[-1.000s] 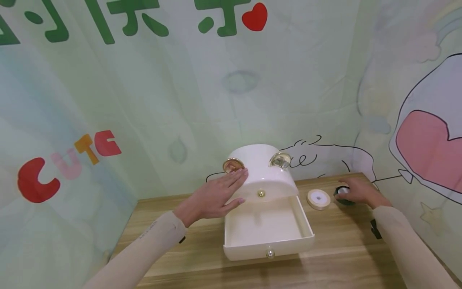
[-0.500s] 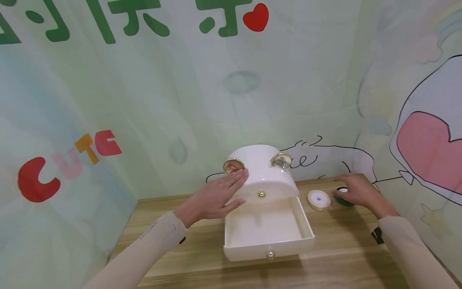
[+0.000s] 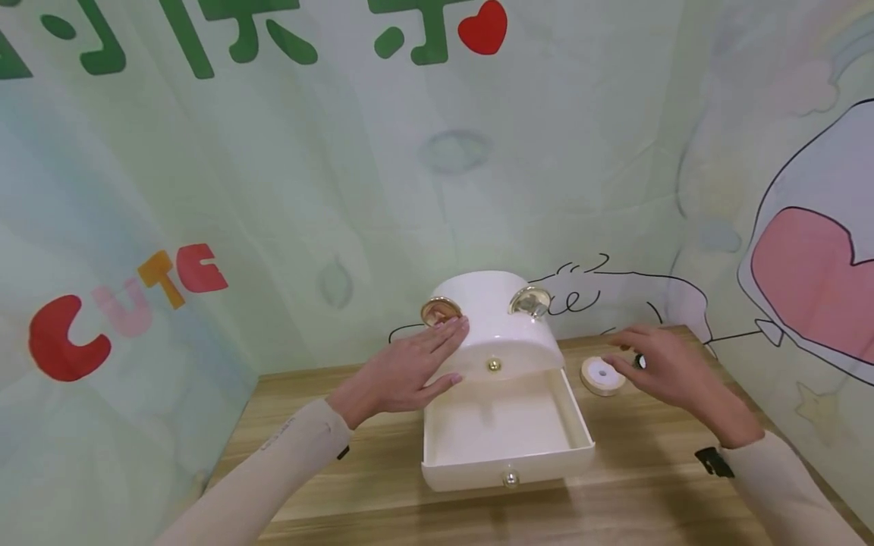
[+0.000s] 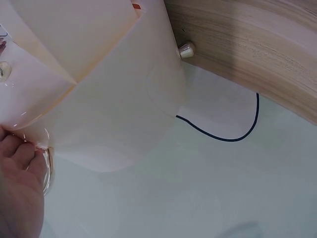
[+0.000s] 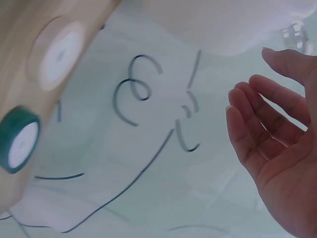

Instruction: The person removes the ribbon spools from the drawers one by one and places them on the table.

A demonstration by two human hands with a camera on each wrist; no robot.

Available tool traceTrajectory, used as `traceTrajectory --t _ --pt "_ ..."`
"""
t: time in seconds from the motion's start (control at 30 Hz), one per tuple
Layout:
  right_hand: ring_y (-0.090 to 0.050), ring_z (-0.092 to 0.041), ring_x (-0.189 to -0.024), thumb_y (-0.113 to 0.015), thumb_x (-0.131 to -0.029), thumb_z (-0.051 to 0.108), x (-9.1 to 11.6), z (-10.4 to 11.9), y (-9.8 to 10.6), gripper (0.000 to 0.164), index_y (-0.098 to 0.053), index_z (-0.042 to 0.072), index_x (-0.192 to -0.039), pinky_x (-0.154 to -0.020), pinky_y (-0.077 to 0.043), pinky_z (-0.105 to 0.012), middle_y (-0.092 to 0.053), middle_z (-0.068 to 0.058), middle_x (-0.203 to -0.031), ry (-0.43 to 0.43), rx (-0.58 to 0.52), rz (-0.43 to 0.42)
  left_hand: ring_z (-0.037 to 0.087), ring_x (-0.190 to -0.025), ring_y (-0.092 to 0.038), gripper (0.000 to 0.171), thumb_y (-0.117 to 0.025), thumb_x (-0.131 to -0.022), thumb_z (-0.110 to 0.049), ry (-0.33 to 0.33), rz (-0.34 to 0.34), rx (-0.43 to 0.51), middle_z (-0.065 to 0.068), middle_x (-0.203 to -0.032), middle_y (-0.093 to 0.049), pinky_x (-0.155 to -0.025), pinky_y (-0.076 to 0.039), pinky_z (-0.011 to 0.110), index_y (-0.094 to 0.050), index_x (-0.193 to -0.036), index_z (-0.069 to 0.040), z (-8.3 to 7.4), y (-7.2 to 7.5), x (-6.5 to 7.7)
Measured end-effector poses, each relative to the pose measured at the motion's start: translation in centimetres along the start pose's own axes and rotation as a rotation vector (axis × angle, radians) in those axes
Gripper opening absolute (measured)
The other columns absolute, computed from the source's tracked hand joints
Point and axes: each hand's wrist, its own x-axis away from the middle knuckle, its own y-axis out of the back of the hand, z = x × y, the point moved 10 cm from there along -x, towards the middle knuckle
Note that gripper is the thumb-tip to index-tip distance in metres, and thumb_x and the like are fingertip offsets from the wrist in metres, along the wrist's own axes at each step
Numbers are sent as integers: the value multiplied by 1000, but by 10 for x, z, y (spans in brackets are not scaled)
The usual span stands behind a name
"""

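A white storage box with two gold-rimmed ears stands at the back of the wooden table. Its lower drawer is pulled out and holds nothing I can see. My left hand rests with straight fingers on the box's left side, beside the left ear. To the right of the box lies a cream ribbon roll with a white core. A green ribbon roll sits beside it, mostly covered by my right hand in the head view. My right hand hovers over the rolls, fingers loosely bent, holding nothing.
The wooden table meets a printed cloth backdrop behind the box. More cloth hangs at the left and right sides. A small knob sticks out from the drawer's front.
My right hand has let go of the green roll, risen and shifted left over the rolls. My left hand, the box and the drawer have stayed in place.
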Motion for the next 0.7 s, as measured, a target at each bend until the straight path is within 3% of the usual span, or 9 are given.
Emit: traceTrajectory --t 0.2,0.37,0.6,0.7 --pt "-70 -12 -78 -83 -92 25 2 47 24 16 -79 11 -98 -66 -59 -29 -76 0 -96 147 -72 -151 29 -162 -30 72 -46 -111 -42 -2 3 1 14 -175 -26 -129 -35 45 -23 -167 -2 -1 1 1" --pt "-71 -13 -81 -76 -98 28 5 82 36 15 -78 13 -96 -69 -58 -24 -75 2 -95 238 -135 -235 30 -161 -32 72 -47 -111 -42 -8 -17 -13 15 -174 -27 -128 -37 45 -23 -166 -2 -1 3 1" --pt "-71 -13 -87 -49 -109 46 10 122 37 45 -79 14 -95 -73 -61 -29 -75 4 -96 276 -116 -245 29 -161 -32 73 -48 -111 -42 -9 -20 -9 15 -174 -27 -128 -37 45 -23 -167 -2 -2 3 0" --pt "-70 -11 -86 -45 -110 48 15 134 34 50 -79 14 -94 -72 -60 -28 -75 4 -96 276 -89 -246 29 -161 -32 73 -48 -111 -42 -6 -16 -5 15 -174 -27 -128 -37 45 -23 -167 -2 -2 2 0"
